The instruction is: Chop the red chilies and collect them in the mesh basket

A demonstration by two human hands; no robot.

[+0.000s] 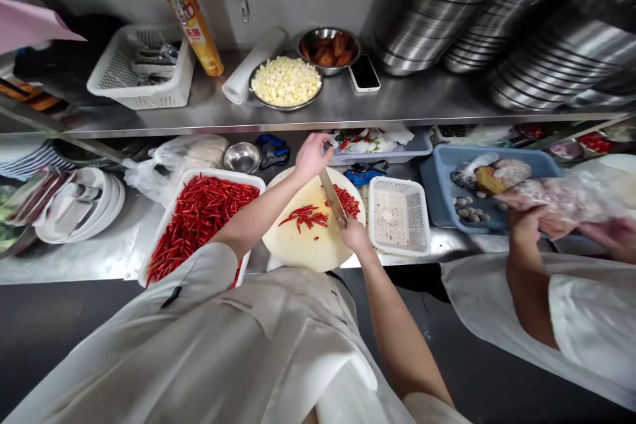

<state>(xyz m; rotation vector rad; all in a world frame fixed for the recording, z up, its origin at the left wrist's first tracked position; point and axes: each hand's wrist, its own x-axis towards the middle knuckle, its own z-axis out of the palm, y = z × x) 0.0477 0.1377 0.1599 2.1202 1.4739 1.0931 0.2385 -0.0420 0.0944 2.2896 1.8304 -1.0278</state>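
Note:
My right hand (354, 234) is closed around the handle of a kitchen knife (332, 192), its blade pointing away over the round cutting board (283, 242). Chopped red chilies (348, 201) lie right of the blade, and a small bunch of whole red chilies (305, 216) lies left of it. My left hand (313, 156) is above the board's far edge, fingers drawn together beside the scrap tray (377, 158); what they hold, if anything, is too small to make out. To the left, a white basket (262, 182) is full of whole red chilies (203, 218).
An empty white basket (399, 212) stands right of the board. Further right, a co-worker's hand (525, 228) holds bagged meat (551, 202) over a blue bin (437, 202). Above, a steel shelf (209, 112) carries bowls, a phone (364, 73) and stacked steel pans (422, 20).

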